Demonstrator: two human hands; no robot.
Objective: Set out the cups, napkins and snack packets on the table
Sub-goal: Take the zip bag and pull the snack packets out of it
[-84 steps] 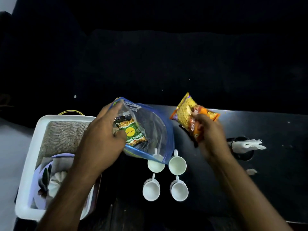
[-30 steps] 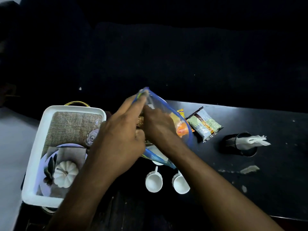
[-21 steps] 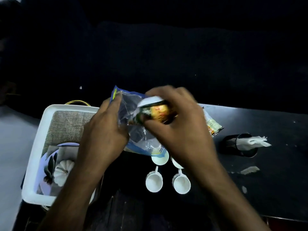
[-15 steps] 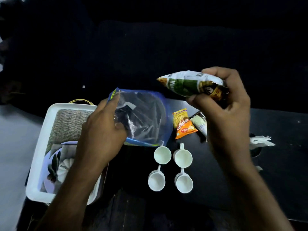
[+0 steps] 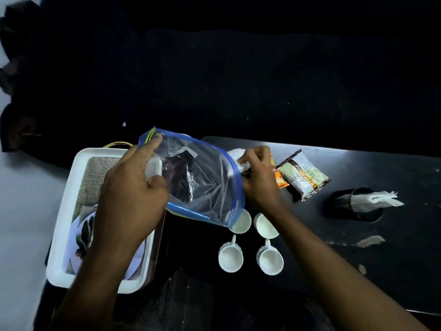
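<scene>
My left hand (image 5: 128, 192) holds up a clear zip bag (image 5: 198, 177) with a blue edge, and it looks empty. My right hand (image 5: 260, 180) is low over the black table (image 5: 372, 168), fingers closed on a white-and-green snack packet (image 5: 235, 157) that is partly hidden behind the bag. Just right of it lie an orange packet (image 5: 280, 181) and a pale green packet (image 5: 301, 176). Several white cups (image 5: 230, 258) stand in a square block below the bag. A black mesh holder (image 5: 343, 203) with white napkins (image 5: 374, 199) lies on its side at the right.
A white plastic tub (image 5: 69, 194) sits at the left, off the table's end, holding a burlap mat (image 5: 91, 180) and a patterned plate. Scraps of paper (image 5: 370, 241) lie on the table's right part. The background is dark.
My right hand has come down from above the table with the white-and-green packet, to just left of the two packets lying there. The zip bag has emptied; my left hand still holds it.
</scene>
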